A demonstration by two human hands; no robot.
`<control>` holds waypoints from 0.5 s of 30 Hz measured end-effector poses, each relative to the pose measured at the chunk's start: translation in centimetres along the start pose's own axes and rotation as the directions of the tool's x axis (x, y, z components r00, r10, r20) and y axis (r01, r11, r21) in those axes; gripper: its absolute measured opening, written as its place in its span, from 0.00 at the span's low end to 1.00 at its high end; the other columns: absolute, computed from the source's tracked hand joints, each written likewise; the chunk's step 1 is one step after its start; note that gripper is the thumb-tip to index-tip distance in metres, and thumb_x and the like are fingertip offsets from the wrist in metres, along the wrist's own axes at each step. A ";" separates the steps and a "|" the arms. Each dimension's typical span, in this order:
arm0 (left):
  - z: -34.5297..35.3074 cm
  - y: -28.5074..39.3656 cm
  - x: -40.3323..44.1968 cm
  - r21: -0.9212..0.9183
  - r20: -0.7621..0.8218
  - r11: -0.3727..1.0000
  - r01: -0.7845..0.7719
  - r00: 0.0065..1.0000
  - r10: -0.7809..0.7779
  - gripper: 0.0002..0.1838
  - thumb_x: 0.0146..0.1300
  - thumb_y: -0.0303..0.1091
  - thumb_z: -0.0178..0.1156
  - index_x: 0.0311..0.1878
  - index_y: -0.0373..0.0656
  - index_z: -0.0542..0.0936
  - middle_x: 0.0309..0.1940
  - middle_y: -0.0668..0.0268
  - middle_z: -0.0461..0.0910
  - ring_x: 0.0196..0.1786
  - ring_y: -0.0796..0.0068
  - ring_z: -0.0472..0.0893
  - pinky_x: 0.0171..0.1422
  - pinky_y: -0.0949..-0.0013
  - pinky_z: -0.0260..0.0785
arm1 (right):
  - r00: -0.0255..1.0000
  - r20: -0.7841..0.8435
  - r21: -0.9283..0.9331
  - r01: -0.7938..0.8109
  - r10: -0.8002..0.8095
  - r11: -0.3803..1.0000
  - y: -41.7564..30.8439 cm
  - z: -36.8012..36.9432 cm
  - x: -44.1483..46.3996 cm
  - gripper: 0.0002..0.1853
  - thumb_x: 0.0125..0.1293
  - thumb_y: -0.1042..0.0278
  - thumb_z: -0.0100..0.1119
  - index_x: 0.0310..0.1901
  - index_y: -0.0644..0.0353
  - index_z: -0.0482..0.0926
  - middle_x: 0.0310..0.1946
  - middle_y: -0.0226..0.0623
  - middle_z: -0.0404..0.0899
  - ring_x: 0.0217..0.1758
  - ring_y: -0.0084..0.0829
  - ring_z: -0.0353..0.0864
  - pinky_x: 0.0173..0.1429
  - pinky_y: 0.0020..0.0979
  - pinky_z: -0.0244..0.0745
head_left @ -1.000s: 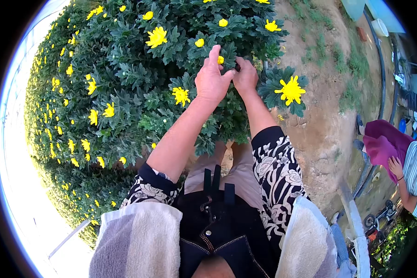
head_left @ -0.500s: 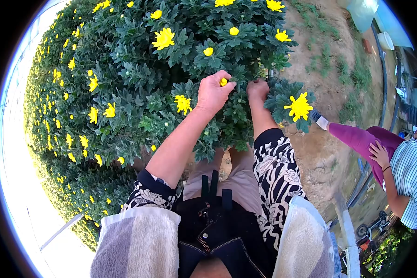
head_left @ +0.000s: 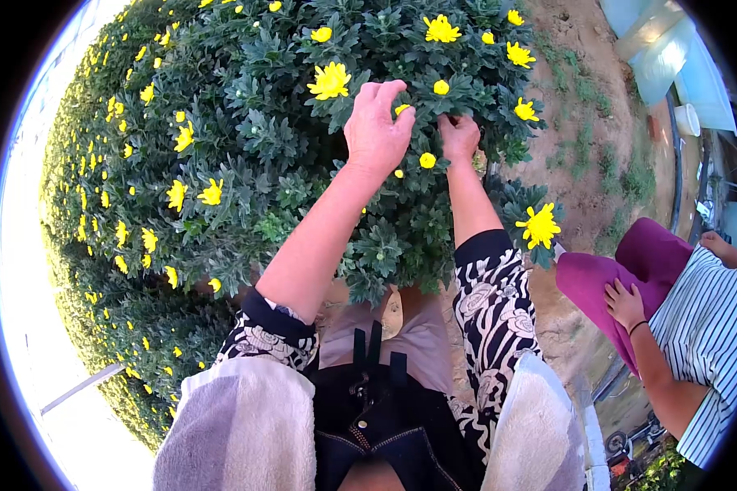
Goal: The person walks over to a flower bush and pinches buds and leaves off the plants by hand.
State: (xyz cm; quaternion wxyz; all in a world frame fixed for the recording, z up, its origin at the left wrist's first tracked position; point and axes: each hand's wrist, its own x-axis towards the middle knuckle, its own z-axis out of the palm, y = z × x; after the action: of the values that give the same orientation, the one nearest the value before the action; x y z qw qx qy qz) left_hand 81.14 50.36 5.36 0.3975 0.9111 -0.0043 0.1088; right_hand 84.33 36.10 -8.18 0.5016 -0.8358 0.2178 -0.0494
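My left hand (head_left: 379,135) is over the chrysanthemum plants, its thumb and forefinger apart on either side of a small yellow chrysanthemum bud (head_left: 401,109). Whether it touches the bud is hard to see. To its right, my right hand (head_left: 460,137) is curled with the fingertips down among the dark green leaves; whatever they hold is hidden. A half-open yellow bud (head_left: 427,160) shows below and between the hands, and another bud (head_left: 440,87) above the right one. An open yellow chrysanthemum (head_left: 329,81) stands up and left of my left hand.
Dense chrysanthemum foliage (head_left: 254,139) fills the left and middle. A single bloom (head_left: 539,226) leans out right of my right forearm. Beyond lies a dirt path (head_left: 585,147) with a white bucket (head_left: 686,120). Another person in purple trousers (head_left: 602,278) is at the right.
Both hands have moved farther up over the plants. The left thumb and forefinger, closed around a bud before, have spread. The person at the right appears closer, with the leg bent.
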 end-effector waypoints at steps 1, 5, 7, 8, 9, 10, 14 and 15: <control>0.2 -0.1 0.8 0.097 0.075 0.995 -0.027 0.997 0.020 0.22 0.55 0.36 0.65 0.55 0.51 0.78 0.44 0.63 0.76 0.47 0.63 0.78 0.49 0.61 0.73 | 0.999 0.051 0.080 -0.005 0.001 0.997 0.6 0.3 -0.4 0.15 0.56 0.58 0.69 0.42 0.55 0.86 0.34 0.42 0.87 0.40 0.42 0.86 0.46 0.38 0.77; 1.7 0.1 2.1 0.349 0.394 0.936 -0.045 0.913 -0.103 0.27 0.54 0.36 0.64 0.60 0.57 0.77 0.52 0.60 0.77 0.54 0.54 0.79 0.56 0.56 0.74 | 0.991 0.128 0.497 -0.087 0.027 0.864 5.9 3.4 -0.2 0.14 0.57 0.77 0.68 0.46 0.66 0.84 0.43 0.33 0.87 0.43 0.23 0.83 0.50 0.29 0.76; 2.4 -0.2 2.4 0.356 0.428 0.934 -0.019 0.892 -0.145 0.24 0.55 0.36 0.63 0.58 0.56 0.79 0.50 0.59 0.79 0.52 0.53 0.80 0.55 0.55 0.74 | 0.980 0.170 0.567 -0.185 0.106 0.803 5.7 3.0 0.0 0.13 0.59 0.79 0.66 0.47 0.68 0.83 0.42 0.34 0.86 0.42 0.25 0.82 0.48 0.29 0.75; 2.7 -0.3 2.5 0.323 0.411 0.946 -0.007 0.902 -0.134 0.21 0.55 0.36 0.63 0.55 0.54 0.80 0.46 0.58 0.81 0.49 0.53 0.81 0.54 0.55 0.75 | 0.983 0.163 0.614 -0.164 0.079 0.772 5.6 2.6 0.2 0.13 0.60 0.81 0.65 0.47 0.69 0.83 0.41 0.33 0.86 0.41 0.25 0.82 0.47 0.29 0.75; 2.9 -0.5 2.5 0.287 0.394 0.958 0.003 0.911 -0.121 0.17 0.56 0.36 0.62 0.51 0.53 0.82 0.43 0.57 0.83 0.46 0.52 0.82 0.52 0.54 0.75 | 0.979 0.165 0.602 -0.195 0.119 0.774 5.6 2.3 0.5 0.14 0.59 0.73 0.67 0.46 0.68 0.83 0.39 0.37 0.87 0.39 0.29 0.84 0.45 0.31 0.76; 3.0 -0.7 2.4 0.287 0.391 0.958 0.005 0.913 -0.121 0.17 0.56 0.36 0.62 0.51 0.53 0.82 0.43 0.57 0.83 0.46 0.52 0.82 0.52 0.54 0.75 | 0.979 0.166 0.601 -0.194 0.116 0.775 8.4 2.9 1.7 0.14 0.59 0.73 0.67 0.46 0.68 0.83 0.39 0.37 0.87 0.39 0.29 0.84 0.45 0.31 0.76; 2.9 -1.0 1.2 0.197 0.355 0.976 0.089 0.922 -0.156 0.12 0.58 0.37 0.61 0.45 0.50 0.81 0.38 0.58 0.84 0.45 0.53 0.83 0.50 0.53 0.74 | 0.942 -0.010 -0.026 -0.336 0.336 0.941 7.0 0.4 0.9 0.21 0.49 0.56 0.72 0.42 0.62 0.85 0.39 0.49 0.86 0.44 0.48 0.86 0.47 0.42 0.76; 3.0 -0.9 0.9 0.181 0.335 0.979 0.096 0.930 -0.154 0.11 0.58 0.38 0.62 0.45 0.49 0.81 0.37 0.58 0.84 0.45 0.53 0.83 0.50 0.53 0.74 | 0.918 -0.067 -0.160 -0.396 0.390 0.904 6.9 0.2 0.6 0.22 0.49 0.56 0.72 0.42 0.63 0.85 0.40 0.51 0.86 0.45 0.49 0.85 0.48 0.42 0.76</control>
State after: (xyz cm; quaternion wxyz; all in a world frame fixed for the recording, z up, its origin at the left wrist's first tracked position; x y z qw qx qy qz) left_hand 82.70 48.85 2.96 0.3214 0.9436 -0.0073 -0.0793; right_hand 82.79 33.19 -14.31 0.4243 -0.8135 0.3935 0.0576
